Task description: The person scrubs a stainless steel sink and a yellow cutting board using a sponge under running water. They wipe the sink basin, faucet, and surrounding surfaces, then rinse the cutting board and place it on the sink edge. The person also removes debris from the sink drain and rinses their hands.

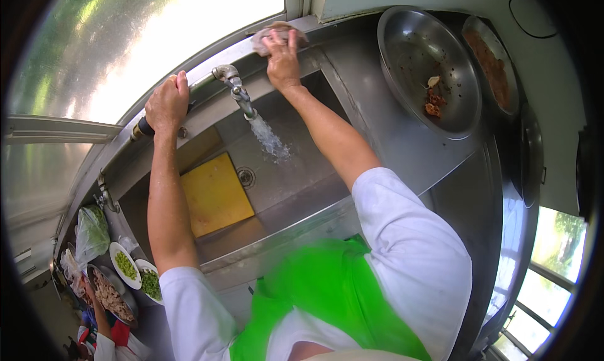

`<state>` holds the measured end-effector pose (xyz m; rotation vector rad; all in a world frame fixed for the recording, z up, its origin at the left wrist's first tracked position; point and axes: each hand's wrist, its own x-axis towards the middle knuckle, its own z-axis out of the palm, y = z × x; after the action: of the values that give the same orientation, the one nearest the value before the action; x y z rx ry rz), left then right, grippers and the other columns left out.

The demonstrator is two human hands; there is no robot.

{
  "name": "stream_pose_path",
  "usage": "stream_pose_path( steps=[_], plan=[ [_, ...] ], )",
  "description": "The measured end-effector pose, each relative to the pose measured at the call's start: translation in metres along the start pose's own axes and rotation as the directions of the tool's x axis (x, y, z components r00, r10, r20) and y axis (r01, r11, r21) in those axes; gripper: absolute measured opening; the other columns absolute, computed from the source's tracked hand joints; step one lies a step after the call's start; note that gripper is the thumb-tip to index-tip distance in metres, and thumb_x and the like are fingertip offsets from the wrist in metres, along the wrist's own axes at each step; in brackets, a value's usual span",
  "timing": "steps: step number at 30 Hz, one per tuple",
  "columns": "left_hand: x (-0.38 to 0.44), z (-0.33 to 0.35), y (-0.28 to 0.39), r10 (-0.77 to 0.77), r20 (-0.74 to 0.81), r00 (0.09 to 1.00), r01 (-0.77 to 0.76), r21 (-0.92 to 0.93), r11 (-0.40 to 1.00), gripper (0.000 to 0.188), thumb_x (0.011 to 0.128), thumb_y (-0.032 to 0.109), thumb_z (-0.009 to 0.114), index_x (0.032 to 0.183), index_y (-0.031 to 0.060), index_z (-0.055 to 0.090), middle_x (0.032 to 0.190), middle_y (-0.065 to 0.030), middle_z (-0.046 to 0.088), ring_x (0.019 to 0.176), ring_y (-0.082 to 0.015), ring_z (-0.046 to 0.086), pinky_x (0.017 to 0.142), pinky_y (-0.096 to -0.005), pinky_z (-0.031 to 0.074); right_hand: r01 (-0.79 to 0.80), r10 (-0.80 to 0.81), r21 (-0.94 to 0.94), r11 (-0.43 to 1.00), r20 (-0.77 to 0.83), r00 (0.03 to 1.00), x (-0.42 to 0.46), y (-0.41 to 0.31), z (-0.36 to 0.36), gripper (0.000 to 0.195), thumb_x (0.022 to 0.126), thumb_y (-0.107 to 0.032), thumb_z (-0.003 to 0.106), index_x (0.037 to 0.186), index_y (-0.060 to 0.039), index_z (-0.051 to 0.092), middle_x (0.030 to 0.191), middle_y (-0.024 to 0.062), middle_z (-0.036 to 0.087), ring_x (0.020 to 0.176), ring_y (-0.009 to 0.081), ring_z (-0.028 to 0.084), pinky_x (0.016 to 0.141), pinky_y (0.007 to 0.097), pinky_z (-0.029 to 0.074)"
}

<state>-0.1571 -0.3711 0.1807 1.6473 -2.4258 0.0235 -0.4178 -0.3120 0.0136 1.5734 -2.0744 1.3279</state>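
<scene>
My right hand presses a crumpled damp-looking cloth against the ledge behind the sink, fingers spread over it. My left hand is closed at the wall-side water pipe, beside a black sleeve; its fingertips are mostly hidden. Between my hands, a metal faucet pours water into the stainless steel sink. A yellow cutting board lies in the basin by the drain.
A large steel bowl with food scraps stands on the right counter, near an oval metal dish of brownish contents. At left are a second faucet, plates of chopped greens, a pan of meat pieces and another person's arm.
</scene>
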Motion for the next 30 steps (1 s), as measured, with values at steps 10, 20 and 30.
stream_pose_path(
  steps=[10, 20, 30],
  plan=[
    [-0.001, -0.007, -0.013, -0.01, 0.017, 1.0, 0.01, -0.005, 1.0, 0.052, 0.104, 0.047, 0.034, 0.097, 0.0095, 0.071, 0.099, -0.0193, 0.073, 0.098, -0.0412, 0.069, 0.088, -0.0528, 0.052, -0.437, 0.454, 0.32, 0.84, 0.026, 0.891, 0.006, 0.041, -0.119, 0.031, 0.102, -0.026, 0.053, 0.12, -0.0055, 0.066, 0.107, 0.0181, 0.073, 0.099, 0.0351, 0.069, 0.086, 0.0441, 0.051],
    [-0.003, 0.005, -0.003, 0.07, -0.089, 0.994, -0.068, 0.02, 0.997, 0.053, 0.103, 0.046, 0.038, 0.089, 0.0117, 0.075, 0.083, -0.0182, 0.075, 0.083, -0.0349, 0.075, 0.076, -0.0475, 0.059, 0.09, -0.019, -0.297, 0.951, 0.232, 0.972, -0.102, -0.043, 0.053, 0.047, 0.091, -0.026, 0.057, 0.137, -0.0184, 0.064, 0.153, 0.0162, 0.049, 0.146, 0.0447, 0.035, 0.117, 0.0669, 0.026],
    [-0.004, -0.001, -0.012, 0.084, -0.073, 0.994, -0.076, 0.098, 0.992, 0.038, 0.097, 0.034, 0.047, 0.093, 0.0091, 0.075, 0.095, -0.0182, 0.075, 0.086, -0.0406, 0.073, 0.077, -0.0534, 0.058, -0.711, 0.212, 0.173, 0.681, 0.883, 0.418, -0.194, -0.128, 0.048, 0.032, 0.099, -0.026, 0.055, 0.126, -0.0119, 0.065, 0.126, 0.0153, 0.069, 0.116, 0.0333, 0.063, 0.104, 0.0436, 0.046]
  ],
)
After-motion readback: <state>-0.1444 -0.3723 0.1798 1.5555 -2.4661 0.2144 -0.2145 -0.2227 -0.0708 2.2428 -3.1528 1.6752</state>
